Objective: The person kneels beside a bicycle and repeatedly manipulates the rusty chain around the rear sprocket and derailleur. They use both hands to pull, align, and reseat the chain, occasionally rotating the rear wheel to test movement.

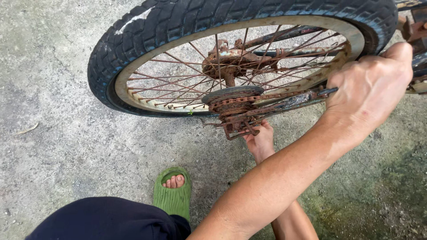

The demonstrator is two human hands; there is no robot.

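Observation:
A rusty bicycle wheel (133,31) with a black tyre, a pale rim and brown spokes fills the upper part of the view. At its hub sit a rusty sprocket (231,100) and chain. My left hand (371,86) reaches across to the right and is closed around the rusty frame stay (293,101) beside the rim. Passing under my left forearm, my right hand (260,140) comes up from below. Its fingers grip the rusty derailleur (238,126) that hangs under the sprocket.
The ground is rough grey concrete (58,111), greenish with moss at the lower right (382,195). My foot in a green sandal (172,195) rests below the wheel, and my knee in dark cloth (106,220) sits at the bottom left. More rusty frame parts (416,29) show at the top right.

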